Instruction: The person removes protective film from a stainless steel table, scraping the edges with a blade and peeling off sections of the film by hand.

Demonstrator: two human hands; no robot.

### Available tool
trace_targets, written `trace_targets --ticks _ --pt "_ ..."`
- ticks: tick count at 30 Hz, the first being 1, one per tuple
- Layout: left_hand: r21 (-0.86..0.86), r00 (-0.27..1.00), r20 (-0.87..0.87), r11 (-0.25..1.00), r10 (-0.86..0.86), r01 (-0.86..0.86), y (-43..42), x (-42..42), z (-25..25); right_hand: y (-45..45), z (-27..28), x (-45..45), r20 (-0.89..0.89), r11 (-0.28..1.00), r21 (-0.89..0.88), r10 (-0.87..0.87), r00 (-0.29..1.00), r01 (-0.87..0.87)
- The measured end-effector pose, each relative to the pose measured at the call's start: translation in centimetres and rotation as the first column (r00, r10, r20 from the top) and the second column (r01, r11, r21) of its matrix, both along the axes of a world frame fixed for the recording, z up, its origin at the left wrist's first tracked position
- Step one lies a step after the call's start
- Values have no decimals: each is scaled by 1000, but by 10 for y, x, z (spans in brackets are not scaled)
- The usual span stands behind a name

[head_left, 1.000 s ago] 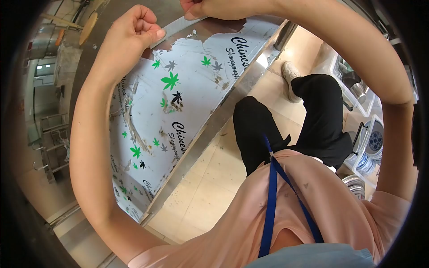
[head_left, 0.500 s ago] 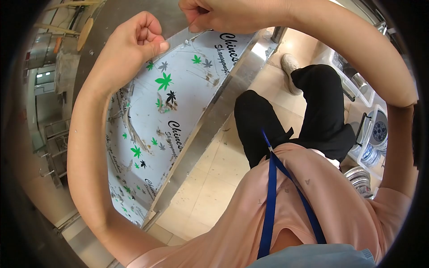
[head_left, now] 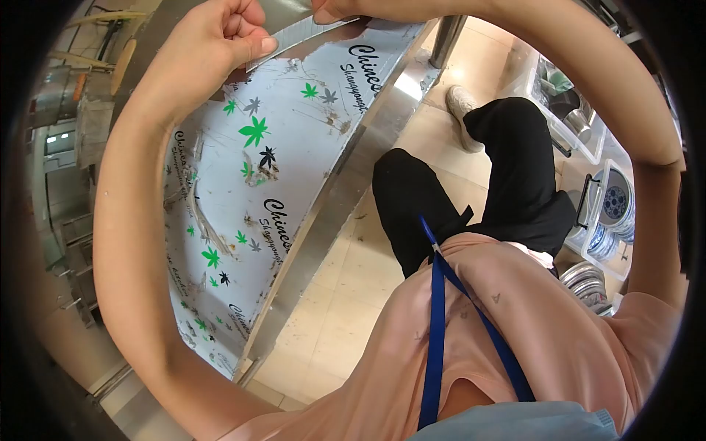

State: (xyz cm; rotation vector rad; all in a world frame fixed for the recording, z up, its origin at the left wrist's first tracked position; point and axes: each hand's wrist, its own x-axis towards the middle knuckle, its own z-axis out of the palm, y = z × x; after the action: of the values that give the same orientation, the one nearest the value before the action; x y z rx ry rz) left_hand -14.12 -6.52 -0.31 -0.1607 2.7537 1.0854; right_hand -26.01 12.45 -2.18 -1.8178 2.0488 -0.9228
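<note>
A white protective film, printed with green and grey leaves and black lettering, covers part of a steel table. Its far edge is lifted into a greyish folded strip between my hands. My left hand is closed, thumb against curled fingers, pinching that strip at its left end. At the top edge of the view, my right hand closes on the strip's other end; part of this hand is cut off. The film is wrinkled and torn in places, with brownish dirt on it.
The bare steel tabletop shows beyond the film. My knees are beside the table's edge. To the right on the tiled floor are clear plastic bins with bowls, and stacked metal rings. Metal racks stand at the left.
Both hands have moved up, away from my body, and more of the folded film strip shows between them. The whole view has shifted slightly.
</note>
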Motion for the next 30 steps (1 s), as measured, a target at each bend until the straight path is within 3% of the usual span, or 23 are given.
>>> trace_targets --ticks 9,21,24,27,30 --pt "-95 998 47 995 -35 39 17 1 4 8 -10 4 -50 998 -54 -9 999 6" --pt "15 996 70 998 -57 56 14 1 1 9 -15 1 15 999 -42 16 1000 -16" --pt "45 999 36 999 -17 15 16 4 0 8 -20 -1 24 997 -76 20 1000 -18" --pt "119 999 -37 992 -30 34 17 6 -2 17 -11 -4 144 991 -101 106 984 -92" --pt "123 986 -151 988 -72 91 21 -6 -5 37 4 3 223 998 -28 -43 974 51"
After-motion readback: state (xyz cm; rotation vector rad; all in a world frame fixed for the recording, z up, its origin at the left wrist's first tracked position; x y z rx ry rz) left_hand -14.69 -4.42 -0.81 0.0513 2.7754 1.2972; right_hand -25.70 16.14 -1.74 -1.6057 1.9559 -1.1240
